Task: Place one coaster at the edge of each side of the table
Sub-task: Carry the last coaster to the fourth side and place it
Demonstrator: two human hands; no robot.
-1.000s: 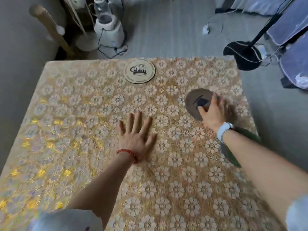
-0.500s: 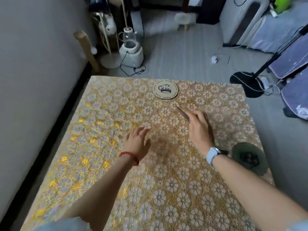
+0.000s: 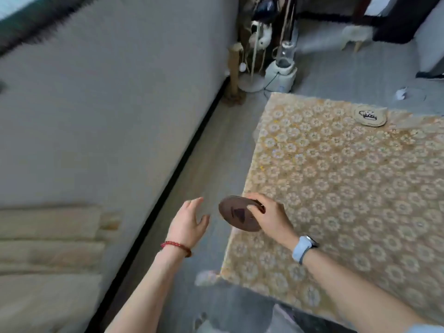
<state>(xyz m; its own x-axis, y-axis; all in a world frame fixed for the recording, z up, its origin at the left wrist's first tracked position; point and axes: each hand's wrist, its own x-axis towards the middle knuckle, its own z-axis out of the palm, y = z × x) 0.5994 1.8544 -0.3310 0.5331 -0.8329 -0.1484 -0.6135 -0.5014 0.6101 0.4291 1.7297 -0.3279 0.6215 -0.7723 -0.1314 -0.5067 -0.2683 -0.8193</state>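
the right hand (image 3: 271, 216) holds a dark brown coaster (image 3: 237, 216) in its grip, fingers over the top rim and thumb on the face, right at the left edge of the surface (image 3: 360, 200). the coaster is tilted, its left part hanging out past the edge over the floor; whether its lower rim touches the flowered gold cloth cannot be told. the left hand (image 3: 189, 223) hovers just left of the coaster, off the surface and above the floor, its grip wide with fingers spread and nothing in it. a second, light coaster (image 3: 370, 115) with a dark print lies flat at the far edge of the surface, well apart from both hands. a red bead bracelet (image 3: 176, 247) circles the left wrist and a pale-strapped watch (image 3: 304, 248) the right.
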